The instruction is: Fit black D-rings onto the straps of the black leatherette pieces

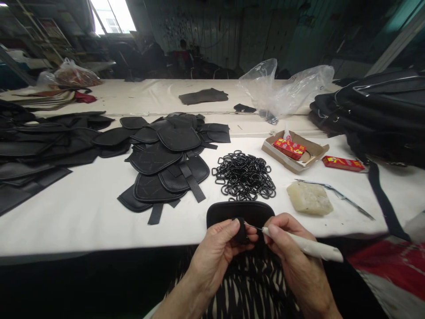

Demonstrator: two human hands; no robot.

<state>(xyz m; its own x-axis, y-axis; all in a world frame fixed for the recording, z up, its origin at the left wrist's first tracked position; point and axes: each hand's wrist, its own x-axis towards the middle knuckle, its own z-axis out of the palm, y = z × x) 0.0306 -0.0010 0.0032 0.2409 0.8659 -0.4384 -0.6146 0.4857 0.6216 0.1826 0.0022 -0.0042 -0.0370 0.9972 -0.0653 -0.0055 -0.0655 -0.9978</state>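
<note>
My left hand [221, 241] pinches a black strap [241, 231] between thumb and fingers. The strap lies over a rounded black leather flap [219, 212] at the table's front edge. In my right hand [292, 248] is an awl [312, 246] with a thick whitish handle, its thin metal shaft pointing left. The shaft's tip meets the strap at my left fingers; whether it pierces the strap I cannot tell. Just beyond the flap lies a heap of black D-rings [245, 175]. To its left, similar black flaps with straps [159, 157] are piled.
At right lie a yellowish wax-like block [309, 198], metal tweezers [345, 198], a cardboard tray [299, 167] with a red box, and another red box [343, 163]. Black bags [381, 110] stack far right. More black pieces [49, 141] cover the left; a clear plastic bag [292, 93] lies behind.
</note>
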